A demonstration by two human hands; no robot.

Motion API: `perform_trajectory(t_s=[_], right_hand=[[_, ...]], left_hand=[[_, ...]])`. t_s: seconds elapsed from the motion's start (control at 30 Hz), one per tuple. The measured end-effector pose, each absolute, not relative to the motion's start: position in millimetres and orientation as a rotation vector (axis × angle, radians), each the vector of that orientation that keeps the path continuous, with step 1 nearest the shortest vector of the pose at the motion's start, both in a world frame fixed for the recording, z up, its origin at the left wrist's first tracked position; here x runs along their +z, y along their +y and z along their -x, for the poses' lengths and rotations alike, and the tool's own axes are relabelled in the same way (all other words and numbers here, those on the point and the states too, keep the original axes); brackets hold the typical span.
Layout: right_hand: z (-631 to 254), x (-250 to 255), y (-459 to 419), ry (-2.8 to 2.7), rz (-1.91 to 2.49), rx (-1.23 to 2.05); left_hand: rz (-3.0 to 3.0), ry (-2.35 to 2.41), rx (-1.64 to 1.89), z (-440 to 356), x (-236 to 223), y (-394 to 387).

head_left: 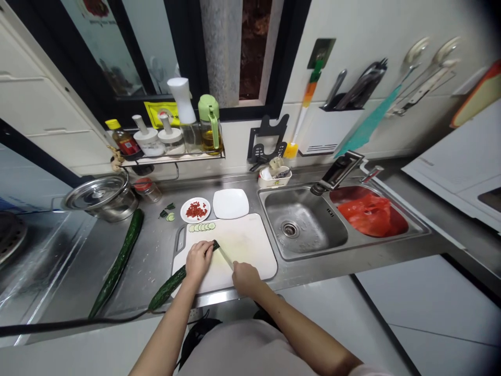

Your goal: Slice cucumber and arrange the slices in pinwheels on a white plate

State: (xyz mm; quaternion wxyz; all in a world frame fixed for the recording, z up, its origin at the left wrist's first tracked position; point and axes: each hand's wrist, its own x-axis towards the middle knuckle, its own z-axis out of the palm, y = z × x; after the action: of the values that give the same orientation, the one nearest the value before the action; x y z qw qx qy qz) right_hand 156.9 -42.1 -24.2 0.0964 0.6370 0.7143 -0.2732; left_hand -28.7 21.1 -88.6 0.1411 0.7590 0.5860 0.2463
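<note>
My left hand (199,261) is closed over a dark green cucumber (167,288), pressing it to the white cutting board (250,245). The cucumber's long end sticks out toward the lower left, past the board's edge. In my right hand (246,279) is a knife (225,256), its handle hidden by my fingers. Its blade points up and left, meeting the cucumber's short end just beyond my left fingers. A row of thin cucumber slices (202,227) lies along the board's upper left edge.
A whole cucumber (119,263) lies at left, near a lidded steel pot (104,196). Behind the board are a plate of red pieces (195,210) and a white plate (230,203). Cucumber scraps (168,211) sit nearby. A double sink (309,224) holds a red bag (370,215).
</note>
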Motion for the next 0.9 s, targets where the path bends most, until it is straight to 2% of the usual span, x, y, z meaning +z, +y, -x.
perform_trajectory(t_s=[0.2,0.47,0.6,0.9], right_hand=[[-175,-20,-39,2.105,-1.961,-0.749],[-201,-11,-26,2.025,-2.163,-0.503],[-208,-10,-23,2.060,-2.172,-0.452],[-211,-12,-22,2.141,-2.108,-0.405]], left_hand=[[-2.190,1.716,0.681,29,-85,24],[-1.783,1.737,0.922,26,-80,30],[-1.777,1.697,1.001,15,-70,38],[-2.108,1.652,0.680,-8,-56,48]])
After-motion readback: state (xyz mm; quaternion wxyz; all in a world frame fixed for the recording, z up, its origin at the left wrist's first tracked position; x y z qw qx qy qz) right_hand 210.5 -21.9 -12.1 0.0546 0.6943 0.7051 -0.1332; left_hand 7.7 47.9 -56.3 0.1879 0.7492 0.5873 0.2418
